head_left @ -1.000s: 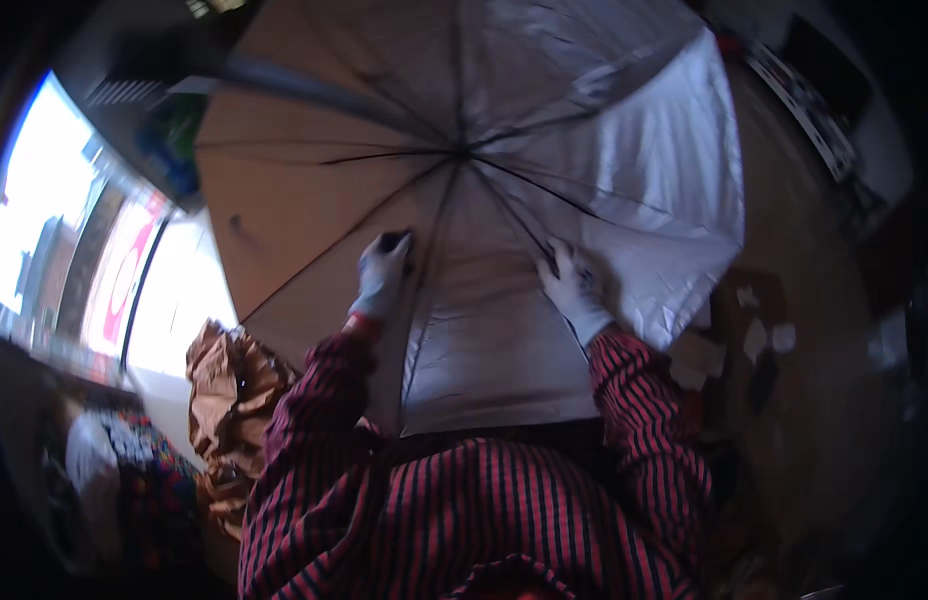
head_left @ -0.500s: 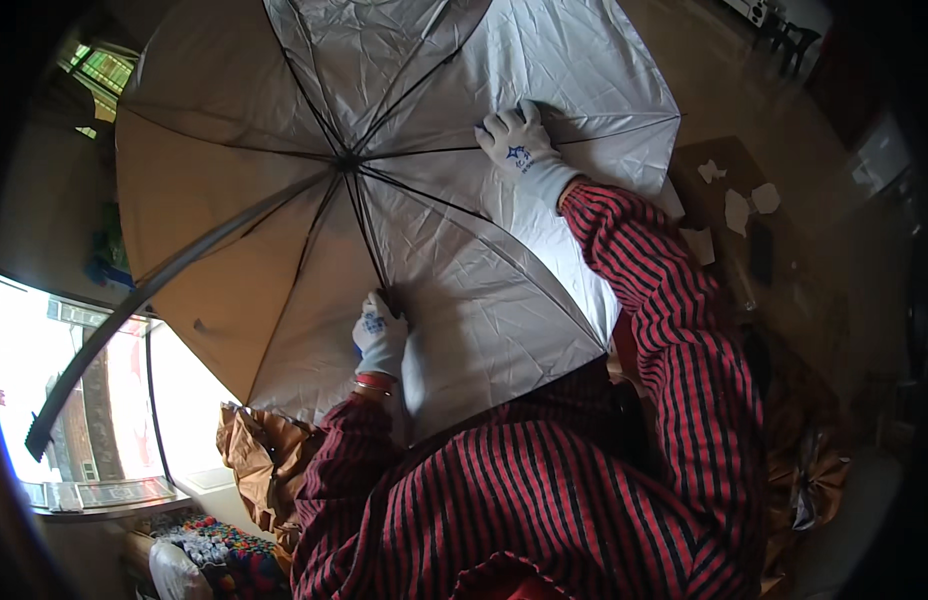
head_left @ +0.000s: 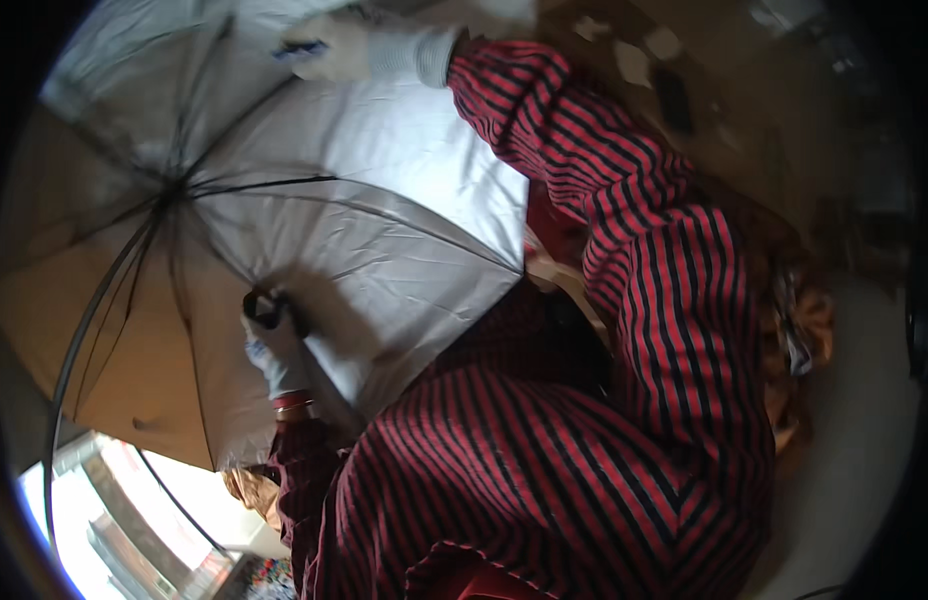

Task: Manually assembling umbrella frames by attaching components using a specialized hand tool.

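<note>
An opened umbrella with a silvery lining [head_left: 384, 215] faces me with its inside, its dark ribs spreading from the hub [head_left: 172, 188]. The dark shaft [head_left: 76, 345] curves down toward the lower left. My left hand [head_left: 272, 345], in a white glove, is closed around one of the ribs below the hub; dark material shows at its fingers. My right hand [head_left: 334, 50], also gloved in white, is at the upper part of the lining near another rib. Motion smears its fingers, so their grip cannot be made out.
Beyond the canopy at upper right, white scraps [head_left: 634, 60] lie on a brown surface. Crumpled brown wrapping [head_left: 799, 325] is at my right, with more [head_left: 252, 492] below the canopy at left. A bright window [head_left: 134, 530] fills the lower left.
The umbrella and both hands have shifted left in the picture. My right hand has moved up and left, while my left hand stays at the rib. The view is blurrier.
</note>
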